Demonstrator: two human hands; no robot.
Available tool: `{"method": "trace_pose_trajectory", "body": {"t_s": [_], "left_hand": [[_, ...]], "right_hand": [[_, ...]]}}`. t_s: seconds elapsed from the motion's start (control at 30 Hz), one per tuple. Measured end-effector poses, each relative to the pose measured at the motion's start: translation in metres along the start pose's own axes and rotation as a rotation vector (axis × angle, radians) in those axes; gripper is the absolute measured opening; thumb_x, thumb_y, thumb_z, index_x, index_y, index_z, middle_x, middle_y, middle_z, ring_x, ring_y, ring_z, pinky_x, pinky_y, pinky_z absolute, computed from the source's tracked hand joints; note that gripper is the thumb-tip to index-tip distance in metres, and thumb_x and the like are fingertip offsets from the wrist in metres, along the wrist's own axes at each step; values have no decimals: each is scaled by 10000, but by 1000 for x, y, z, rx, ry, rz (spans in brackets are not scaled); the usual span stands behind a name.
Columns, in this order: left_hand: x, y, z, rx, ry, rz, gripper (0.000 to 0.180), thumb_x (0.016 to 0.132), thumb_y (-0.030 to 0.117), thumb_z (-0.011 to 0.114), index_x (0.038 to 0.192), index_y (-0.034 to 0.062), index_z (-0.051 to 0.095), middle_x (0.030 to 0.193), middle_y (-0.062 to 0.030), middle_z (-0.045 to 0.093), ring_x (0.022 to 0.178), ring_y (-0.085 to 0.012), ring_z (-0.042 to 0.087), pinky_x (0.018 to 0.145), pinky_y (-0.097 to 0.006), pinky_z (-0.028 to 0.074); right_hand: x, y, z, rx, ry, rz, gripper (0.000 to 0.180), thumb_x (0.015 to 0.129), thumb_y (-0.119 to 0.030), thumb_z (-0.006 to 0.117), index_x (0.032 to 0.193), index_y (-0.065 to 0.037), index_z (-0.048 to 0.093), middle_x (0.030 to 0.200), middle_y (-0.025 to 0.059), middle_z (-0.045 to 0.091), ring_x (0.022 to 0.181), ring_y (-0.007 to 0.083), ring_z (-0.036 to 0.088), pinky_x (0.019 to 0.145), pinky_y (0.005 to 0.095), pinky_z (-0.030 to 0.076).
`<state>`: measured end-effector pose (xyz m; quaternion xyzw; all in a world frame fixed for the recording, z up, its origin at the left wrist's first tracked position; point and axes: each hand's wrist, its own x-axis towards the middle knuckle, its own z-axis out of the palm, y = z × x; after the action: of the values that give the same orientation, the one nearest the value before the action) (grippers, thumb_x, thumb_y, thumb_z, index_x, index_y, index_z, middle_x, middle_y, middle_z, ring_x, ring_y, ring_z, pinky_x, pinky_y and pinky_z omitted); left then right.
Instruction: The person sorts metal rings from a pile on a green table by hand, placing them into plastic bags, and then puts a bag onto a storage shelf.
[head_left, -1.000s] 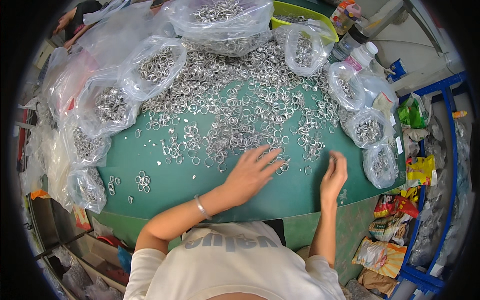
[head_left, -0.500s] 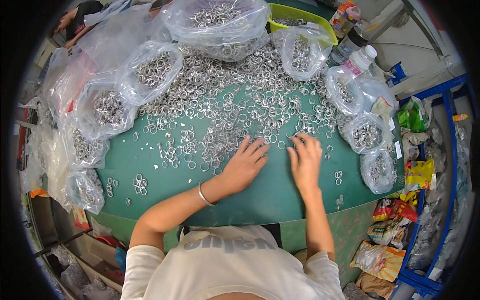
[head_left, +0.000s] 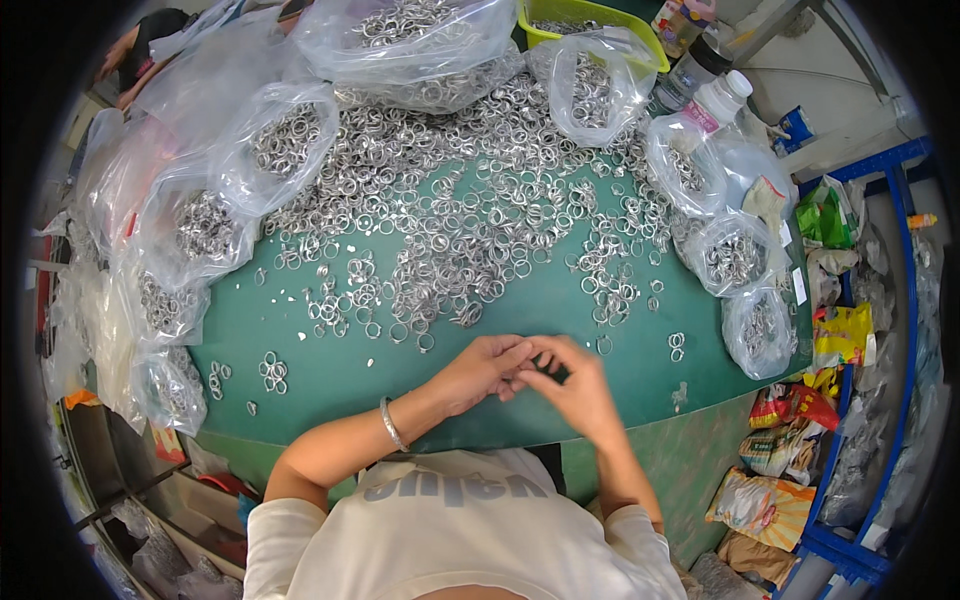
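Note:
My left hand (head_left: 482, 372) and my right hand (head_left: 578, 388) meet over the near part of the green table (head_left: 330, 400). Both are closed, fingertips pressed together, and whatever lies between them is hidden. A bracelet circles my left wrist. Just beyond my hands a spread of loose silver metal rings (head_left: 450, 265) covers the table, merging into a thick heap (head_left: 420, 150) at the back. One small group of rings (head_left: 273, 372) lies apart on the left, and a pair (head_left: 677, 346) sits on the right.
Open clear plastic bags of rings stand along the left (head_left: 245, 195), back (head_left: 400, 85) and right (head_left: 690, 200). A lime-green bin (head_left: 655, 45) and a white-capped bottle (head_left: 722, 95) are at the back right. Blue shelving (head_left: 905, 230) rises right of the table. Another person's arm (head_left: 140, 80) shows far left.
Both hands have drawn back from the loose rings toward me and come together. Their fingers, spread among the rings before, are now closed. The view has shifted slightly.

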<state>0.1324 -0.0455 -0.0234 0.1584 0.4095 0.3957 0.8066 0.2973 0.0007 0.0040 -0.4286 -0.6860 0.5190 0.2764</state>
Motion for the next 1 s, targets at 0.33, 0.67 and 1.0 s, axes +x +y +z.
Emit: {"method": "trace_pose_trajectory", "body": {"t_s": [0.33,0.67,1.0], "left_hand": [[65,37,34,1444,268,965,341,709,-43,552,1042,21,589,1125,-104,527,880,-314,544,692,-354,476],[62,61,1,2020,324,1006,269,681,19,572,941,37,640,1322,-80,466,1173,-305,431,938,-517,341],[26,20,11,1566,294,801,461,663,-97,503,1094,53,566,955,-109,544,780,-325,598,610,-400,504]], "right_hand": [[12,40,-31,-862,347,-80,487,835,-87,593,1265,63,419,1368,231,354,1251,410,340,1008,478,301],[-7,25,-18,-375,307,-202,262,774,53,581,1019,-15,643,1151,137,581,1137,329,507,966,390,396],[47,30,-29,-554,312,-258,217,777,-41,642,993,-25,621,1015,114,571,933,296,507,803,386,399]]}}
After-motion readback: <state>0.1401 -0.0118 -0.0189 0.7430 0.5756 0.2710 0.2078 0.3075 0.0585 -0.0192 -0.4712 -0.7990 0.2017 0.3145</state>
